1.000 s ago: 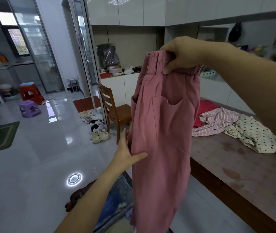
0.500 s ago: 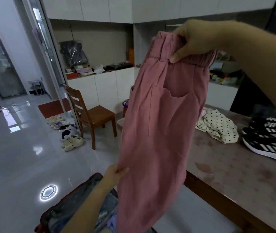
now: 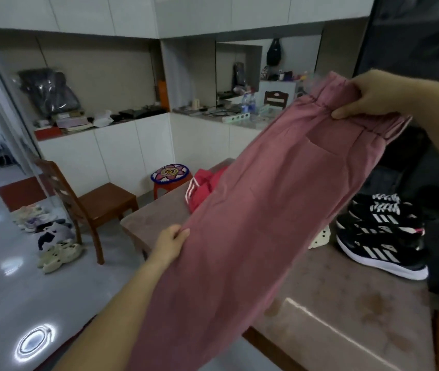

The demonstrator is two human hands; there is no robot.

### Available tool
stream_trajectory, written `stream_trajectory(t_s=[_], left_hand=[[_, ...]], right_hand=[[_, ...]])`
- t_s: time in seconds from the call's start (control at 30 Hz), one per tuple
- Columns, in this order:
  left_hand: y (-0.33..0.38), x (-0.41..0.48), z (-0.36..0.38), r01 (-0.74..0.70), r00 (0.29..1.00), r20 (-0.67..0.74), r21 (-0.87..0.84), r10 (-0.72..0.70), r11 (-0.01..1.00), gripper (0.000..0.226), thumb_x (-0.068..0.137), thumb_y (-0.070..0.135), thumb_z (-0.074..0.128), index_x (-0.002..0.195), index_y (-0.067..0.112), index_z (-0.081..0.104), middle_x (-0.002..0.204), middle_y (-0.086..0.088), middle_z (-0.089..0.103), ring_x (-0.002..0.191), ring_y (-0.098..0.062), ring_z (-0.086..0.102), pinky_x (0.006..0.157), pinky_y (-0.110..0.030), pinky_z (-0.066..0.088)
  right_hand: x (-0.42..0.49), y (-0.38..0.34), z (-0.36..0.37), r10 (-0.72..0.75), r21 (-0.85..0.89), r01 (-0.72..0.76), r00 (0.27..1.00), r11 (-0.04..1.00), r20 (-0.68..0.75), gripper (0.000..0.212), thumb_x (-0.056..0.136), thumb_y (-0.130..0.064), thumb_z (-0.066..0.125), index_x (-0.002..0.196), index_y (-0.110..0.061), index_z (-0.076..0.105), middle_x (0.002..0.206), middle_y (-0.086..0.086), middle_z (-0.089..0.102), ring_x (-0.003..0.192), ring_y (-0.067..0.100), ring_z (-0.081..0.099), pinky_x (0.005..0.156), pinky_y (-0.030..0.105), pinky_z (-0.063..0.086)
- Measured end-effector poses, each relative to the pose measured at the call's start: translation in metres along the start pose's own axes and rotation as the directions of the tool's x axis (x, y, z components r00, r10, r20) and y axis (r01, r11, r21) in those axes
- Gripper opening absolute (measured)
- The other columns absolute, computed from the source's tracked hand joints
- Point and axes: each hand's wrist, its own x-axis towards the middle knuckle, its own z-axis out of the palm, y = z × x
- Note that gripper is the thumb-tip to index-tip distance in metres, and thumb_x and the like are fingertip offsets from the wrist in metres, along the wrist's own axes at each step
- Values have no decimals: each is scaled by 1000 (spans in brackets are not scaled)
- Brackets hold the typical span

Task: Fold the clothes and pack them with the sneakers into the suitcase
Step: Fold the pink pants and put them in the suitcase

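Note:
Pink trousers [image 3: 253, 223] hang slanted in the air above the table [image 3: 347, 325]. My right hand [image 3: 365, 96] grips their gathered waistband at the upper right. My left hand [image 3: 171, 241] pinches the trousers' left edge about halfway down. A pair of black sneakers [image 3: 381, 236] with white stripes sits on the table at the right. A red garment [image 3: 205, 188] with white stripes lies at the table's far end. A bit of cream dotted cloth [image 3: 320, 236] peeks out behind the trousers. The suitcase is hidden, apart from a dark edge at the bottom left.
A wooden chair [image 3: 90, 204] stands left of the table, with several light shoes [image 3: 52, 236] on the glossy floor beside it. A red stool [image 3: 170, 178] with a patterned cushion stands behind the table. White cabinets with cluttered shelves line the back wall.
My view has turned right toward the table. The trousers have swung from hanging upright to a slant over the table, the waistband moving right. My left hand stays on their edge.

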Motion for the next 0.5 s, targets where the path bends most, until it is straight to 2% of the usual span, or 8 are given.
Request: stream_trajectory(t_s=[0.07, 0.17, 0.27, 0.33, 0.37, 0.43, 0.5], left_hand=[[22, 30, 43, -20, 1000, 0, 3, 20, 1000, 21, 93, 18, 57, 76, 6, 58, 70, 0, 52, 69, -16, 47, 55, -23, 32], [47, 64, 110, 1, 999, -47, -71, -4, 997, 15, 90, 17, 61, 97, 3, 62, 87, -3, 60, 83, -22, 58, 74, -31, 45], [50, 69, 162, 52, 998, -27, -157, -57, 986, 29, 88, 19, 63, 113, 4, 59, 102, -3, 61, 96, -20, 58, 87, -29, 45], [34, 60, 184, 73, 997, 25, -67, -71, 995, 50, 83, 37, 60, 121, 5, 57, 116, -8, 61, 111, -23, 56, 93, -26, 39], [22, 52, 191, 95, 993, 67, 32, -97, 995, 62, 82, 48, 55, 128, 6, 53, 126, -11, 57, 119, -26, 52, 99, -29, 35], [-2, 35, 200, 98, 984, 120, 254, -131, 962, 80, 79, 64, 38, 138, 10, 44, 138, -10, 48, 129, -27, 42, 108, -33, 28], [-22, 21, 209, 56, 970, 195, 403, -146, 914, 98, 67, 74, 16, 144, 17, 36, 145, -6, 41, 134, -24, 36, 113, -34, 24]], right_hand=[[20, 43, 0, 67, -31, -67, 998, 997, -8, 58, 75, -40, 75, 112, 2, 60, 114, 21, 59, 88, 28, 49, 85, 36, 41], [56, 102, 9, 125, -88, -127, 992, 988, -27, 61, 74, -39, 76, 113, 4, 59, 116, 24, 59, 94, 35, 54, 87, 38, 42], [93, 154, 39, 126, -180, -124, 992, 976, 1, 61, 72, -43, 77, 112, 0, 60, 114, 24, 61, 99, 40, 56, 84, 40, 44], [115, 189, 67, 126, -231, -116, 992, 966, 31, 60, 70, -49, 76, 110, -7, 61, 112, 20, 62, 97, 39, 57, 84, 41, 47], [128, 209, 82, 139, -254, -125, 990, 959, 37, 62, 67, -56, 74, 109, -13, 62, 111, 18, 63, 95, 38, 58, 85, 44, 48], [170, 280, 125, 188, -286, -169, 981, 943, 41, 68, 54, -76, 64, 100, -27, 60, 106, 11, 65, 90, 36, 60, 82, 49, 50], [215, 369, 183, 153, -319, -141, 988, 937, 11, 72, 42, -93, 46, 87, -37, 52, 94, 6, 66, 81, 33, 61, 77, 50, 51]])
